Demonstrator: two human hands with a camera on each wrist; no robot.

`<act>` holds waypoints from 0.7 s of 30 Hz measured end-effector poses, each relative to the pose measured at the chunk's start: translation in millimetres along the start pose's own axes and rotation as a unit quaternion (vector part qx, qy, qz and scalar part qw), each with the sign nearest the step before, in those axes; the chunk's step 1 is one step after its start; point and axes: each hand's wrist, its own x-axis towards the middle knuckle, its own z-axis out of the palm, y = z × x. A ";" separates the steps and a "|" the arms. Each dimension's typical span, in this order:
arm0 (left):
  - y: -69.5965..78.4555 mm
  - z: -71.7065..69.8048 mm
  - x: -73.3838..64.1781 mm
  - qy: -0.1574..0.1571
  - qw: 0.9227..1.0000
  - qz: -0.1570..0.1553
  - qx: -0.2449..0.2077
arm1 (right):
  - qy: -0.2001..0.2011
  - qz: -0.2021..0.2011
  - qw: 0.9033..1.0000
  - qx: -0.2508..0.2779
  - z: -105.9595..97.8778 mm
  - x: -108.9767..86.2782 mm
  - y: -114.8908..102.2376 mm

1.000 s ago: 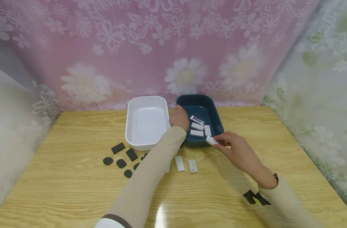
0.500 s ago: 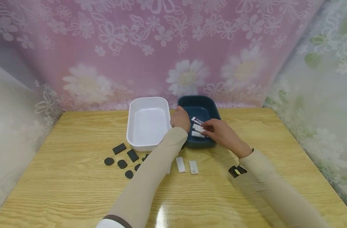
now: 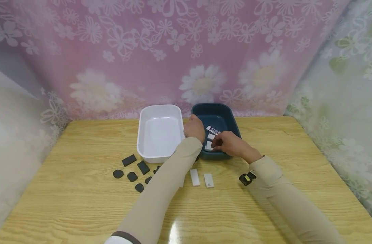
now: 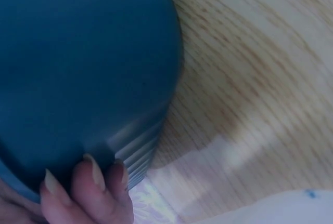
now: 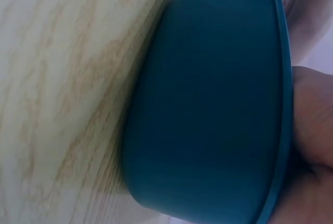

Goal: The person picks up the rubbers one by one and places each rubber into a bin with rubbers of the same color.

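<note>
My left hand (image 3: 194, 128) grips the left rim of a dark blue tub (image 3: 215, 119). In the left wrist view its fingers (image 4: 93, 185) curl against the tub's outer wall. My right hand (image 3: 233, 144) reaches over the tub's near right rim and pinches a white eraser (image 3: 208, 146) low inside. Beside it lie another white eraser (image 3: 211, 136) and one in a dark printed sleeve (image 3: 213, 130); the hand covers part of the pile. In the right wrist view the tub wall (image 5: 208, 104) hides the right fingertips.
A white tub (image 3: 161, 135) stands left of the blue one. Several black pieces, some oblong (image 3: 129, 160) and some rounded (image 3: 118, 174), lie in front of it. White erasers (image 3: 195, 178) lie nearer me, one partly behind my left sleeve (image 3: 164, 189). A floral curtain (image 3: 186, 51) hangs behind.
My right hand has carried a white eraser from the tub's near right corner into the tub, then lowered it toward the near side. My left hand stays on the rim.
</note>
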 end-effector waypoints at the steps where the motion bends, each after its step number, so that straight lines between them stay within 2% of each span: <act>1: 0.1 0.1 -0.1 0.000 1.000 0.000 0.001 | -0.004 0.003 1.000 0.002 -0.3 0.3 0.4; 8: 0.6 -0.7 -0.3 -0.003 1.000 0.001 -0.004 | -0.042 0.026 0.999 -0.001 -1.0 4.6 -0.1; 14: 0.1 -1.0 0.1 -0.004 1.000 0.005 -0.001 | -0.071 0.019 0.997 -0.018 -1.9 8.8 0.3; 21: 1.3 3.7 0.1 -0.003 1.000 0.004 0.004 | -0.073 0.012 0.997 -0.010 -1.2 6.5 3.4</act>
